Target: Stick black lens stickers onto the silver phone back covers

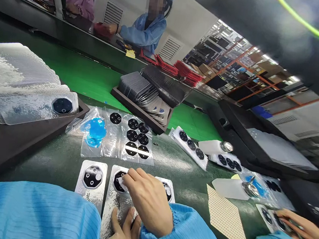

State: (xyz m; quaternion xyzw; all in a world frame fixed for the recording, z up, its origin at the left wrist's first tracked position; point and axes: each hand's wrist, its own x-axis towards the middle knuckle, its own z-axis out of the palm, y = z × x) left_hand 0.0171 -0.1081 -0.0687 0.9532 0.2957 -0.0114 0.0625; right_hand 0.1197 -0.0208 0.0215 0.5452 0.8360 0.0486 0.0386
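Note:
Three silvery phone back panels lie in a row on the dark green bench, each with a black octagonal camera plate: a left panel (90, 194), a middle panel (115, 202) and a partly covered right panel (172, 186). My left hand (125, 232) rests on the lower part of the middle panel, fingers spread. Over that panel's camera plate, my right hand (150, 201) pinches a small white wipe (121, 184) and presses it against the black surface. My right hand and sleeve hide part of the middle and right panels.
Silvery panels fill a tray (84, 111) at left; another tray (141, 113) holds dark panels. Clear bags (118, 153) contain black plates and blue film. Right are white bottles (215, 147), a dotted sheet (227, 219) and a co-worker's hand (303, 226). People sit across the line.

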